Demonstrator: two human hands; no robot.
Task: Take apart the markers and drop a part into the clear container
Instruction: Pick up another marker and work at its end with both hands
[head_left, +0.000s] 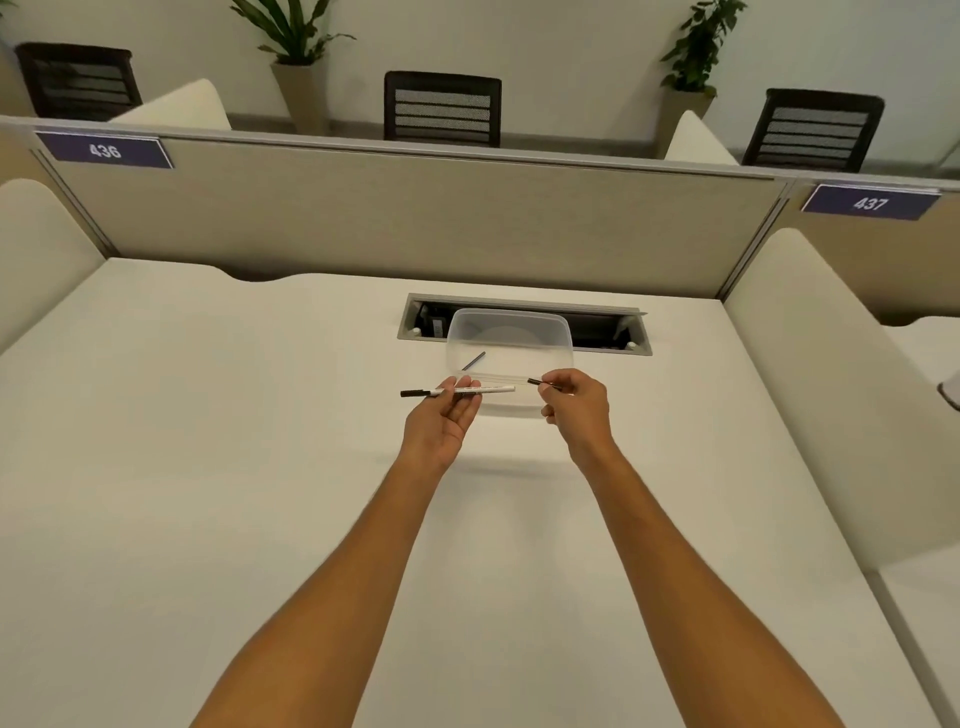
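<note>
My left hand (448, 410) grips a white marker body (488, 389) with a black cap on its left end; it lies level, in front of the near rim of the clear container (563, 332). My right hand (574, 402) pinches a small dark marker part (540, 383), held a short gap to the right of the white body's open end. Inside the container lies one thin dark part (474, 360). Both hands hover just above the white desk.
A recessed cable tray (608, 332) opens in the desk behind the container. A beige partition (415, 218) with labels 436 and 437 closes the back. Rounded side dividers flank the white desk (208, 415). Chairs and plants stand beyond.
</note>
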